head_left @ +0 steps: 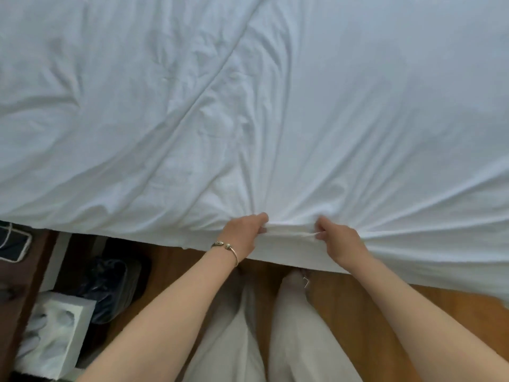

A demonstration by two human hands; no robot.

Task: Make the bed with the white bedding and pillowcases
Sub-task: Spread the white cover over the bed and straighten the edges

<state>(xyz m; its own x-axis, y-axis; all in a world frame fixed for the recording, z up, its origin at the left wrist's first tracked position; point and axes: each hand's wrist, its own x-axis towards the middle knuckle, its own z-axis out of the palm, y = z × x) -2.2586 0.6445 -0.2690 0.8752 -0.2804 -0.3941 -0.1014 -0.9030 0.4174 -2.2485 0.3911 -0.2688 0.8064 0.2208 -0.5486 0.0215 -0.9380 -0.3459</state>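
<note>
A person stands at the near side of a bed, seen from above through a camera on their head, looking down past both bare forearms. A white sheet [275,106] covers the whole bed and fills the upper two thirds of the view. It is rumpled, with one long crease running diagonally from the top centre down toward the lower left, and many finer folds fanning out from the spot where the hands meet the near edge.

The left hand [243,232] grips the sheet's edge at the bedside, fingers curled down over a bunched fold of fabric, thumb side toward the other hand. A thin metal bracelet [227,250] with two beaded ends circles the left wrist. The right hand [337,239] is just beside it, fingers curled in and pinching the same bunched edge. A short band of gathered cloth stretches taut between the two hands. Below them the sheet's edge hangs down the side of the bed.

The person wears pale trousers [275,340], and one light-coloured shoe or sock, too blurred to tell which, shows near the bed on a wooden floor [358,299]. At lower left stands a white box-like object [55,337], a dark bag [113,282] lies behind it, and a dark wooden piece of furniture [16,285] runs along the left edge.
</note>
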